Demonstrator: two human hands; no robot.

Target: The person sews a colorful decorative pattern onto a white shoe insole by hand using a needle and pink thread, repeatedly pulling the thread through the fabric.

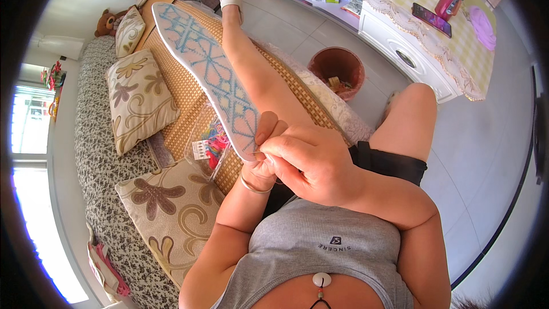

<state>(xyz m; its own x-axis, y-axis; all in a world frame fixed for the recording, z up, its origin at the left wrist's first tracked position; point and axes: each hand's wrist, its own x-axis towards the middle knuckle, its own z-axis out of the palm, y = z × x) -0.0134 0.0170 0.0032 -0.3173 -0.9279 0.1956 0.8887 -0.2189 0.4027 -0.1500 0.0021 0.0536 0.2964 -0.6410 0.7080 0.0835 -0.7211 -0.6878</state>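
Observation:
A long white insole (pixel 206 68) stitched with a blue cross pattern is held up in front of me, its toe pointing away. My left hand (pixel 264 160) grips its near end from below, mostly hidden behind the other hand; a thin bangle (pixel 254 187) circles that wrist. My right hand (pixel 311 163) sits at the insole's near end with thumb and fingers pinched together, as on a fine needle or thread that I cannot make out.
A clear bag of coloured threads (pixel 213 140) lies on the woven mat (pixel 177 80) of the sofa, with patterned cushions (pixel 140 100) at left. A reddish bin (pixel 337 68) stands on the tiled floor. A low white table (pixel 412 28) holds a phone and bottle.

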